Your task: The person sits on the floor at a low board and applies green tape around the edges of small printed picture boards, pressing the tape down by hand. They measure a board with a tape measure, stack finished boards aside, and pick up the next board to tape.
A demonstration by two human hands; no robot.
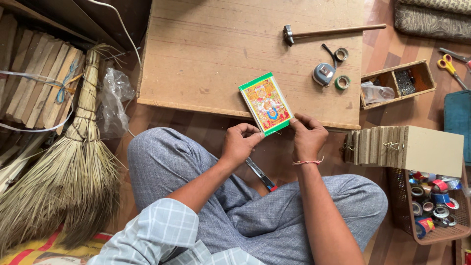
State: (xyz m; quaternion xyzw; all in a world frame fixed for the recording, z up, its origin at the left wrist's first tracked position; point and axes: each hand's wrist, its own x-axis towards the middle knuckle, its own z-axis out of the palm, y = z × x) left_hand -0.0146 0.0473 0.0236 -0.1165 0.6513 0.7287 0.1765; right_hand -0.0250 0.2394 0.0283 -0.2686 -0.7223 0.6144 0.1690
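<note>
Low wooden board [206, 54] on tiled floor [387, 54] — both hands' fingers [252, 131] pinching a green-edged picture [265, 103].

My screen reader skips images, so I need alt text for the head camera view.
A person sitting cross-legged holds a small green-edged picture by its near end with the left hand and right hand, over the edge of a low wooden board. A hammer and tape rolls lie on the board.

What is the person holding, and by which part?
Both hands, left hand and right hand, hold a small green-edged colourful picture card by its lower edge, one grip at each bottom corner.
</note>
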